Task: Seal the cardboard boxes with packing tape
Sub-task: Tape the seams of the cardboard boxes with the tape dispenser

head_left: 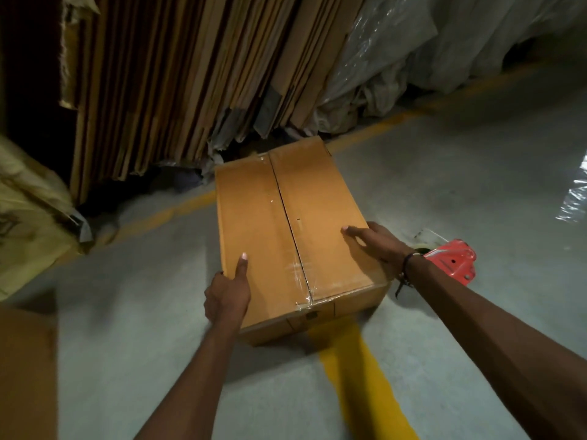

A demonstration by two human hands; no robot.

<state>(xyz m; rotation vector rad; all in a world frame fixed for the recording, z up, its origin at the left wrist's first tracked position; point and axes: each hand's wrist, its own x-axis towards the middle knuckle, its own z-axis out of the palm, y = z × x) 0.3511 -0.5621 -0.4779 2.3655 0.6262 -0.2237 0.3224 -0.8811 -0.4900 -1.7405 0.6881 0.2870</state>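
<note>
Cardboard box (286,236) sits on the floor (444,192), its near corner over a yellow line (359,376), flaps closed and clear tape (287,217) run along the centre seam, folding down over the near end. Left hand (227,290) holds the near left edge: thumb lies flat on the top panel, fingers wrap down the side. Right hand (376,242) rests on the right of the top, fingers spread and fairly straight, gripping nothing. Red tape gun (452,260) lies on the floor just beside the right wrist, not held.

Judgement: this box appears sealed along the top; the step in hand looks like steadying or shifting it. To do that well, keep both palms low and push evenly so the box slides without twisting, and press the tape down at the near end, where it shows wrinkles, before leaving it. Whether the far end of the tape is folded over cannot be told.

Surface: smooth grey concrete, with a second yellow line (165,214) running behind the box. Beyond it, flattened cardboard sheets (190,84) stand on edge, and plastic-wrapped bundles (444,42) lie to the right. Lighting is dim.
</note>
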